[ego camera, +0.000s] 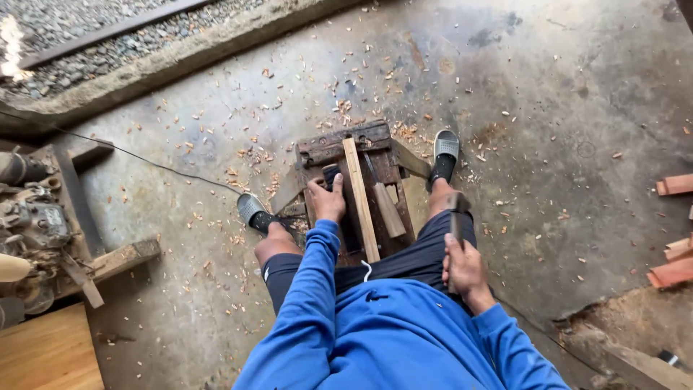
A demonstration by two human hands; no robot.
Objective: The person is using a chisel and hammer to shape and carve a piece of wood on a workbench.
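Note:
I sit astride a low, worn wooden bench point(339, 146) on a concrete floor. A long pale wooden strip point(359, 198) lies lengthwise on the bench. My left hand point(327, 200) rests on the bench just left of the strip, fingers spread, pressing down beside it. My right hand point(464, 266) is by my right knee, closed round the handle of a hatchet point(456, 209) whose dark head points away from me. A shorter wooden piece point(388, 209) lies on the bench to the right of the strip.
Wood chips point(238, 173) litter the floor around the bench. An old machine on a timber frame point(36, 224) stands at the left, with a thin cable point(144, 159) running from it. Reddish cut wood pieces point(675, 263) lie at the right edge. Gravel point(86, 36) lies beyond a concrete kerb.

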